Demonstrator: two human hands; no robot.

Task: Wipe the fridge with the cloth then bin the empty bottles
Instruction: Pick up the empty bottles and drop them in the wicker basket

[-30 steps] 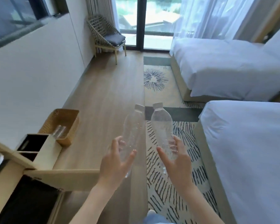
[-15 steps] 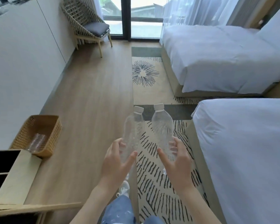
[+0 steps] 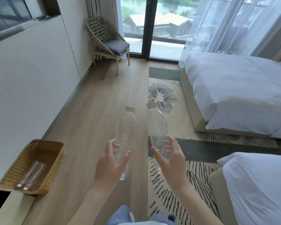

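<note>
Left hand (image 3: 109, 161) grips the lower part of a clear empty bottle (image 3: 126, 129), fingers and thumb curled round it, cap pointing far. Right hand (image 3: 169, 157) grips a second clear bottle (image 3: 157, 125) the same way, just beside the first, not touching. Both are held over the wood floor (image 3: 94, 114) at the edge of the striped rug (image 3: 167, 189). Wicker basket (image 3: 15, 172) sits near left by the wall, two capped bottles (image 3: 32, 175) lying inside. Two white beds (image 3: 243, 88) on the right, wicker chair (image 3: 107, 41) far by the window.
</note>
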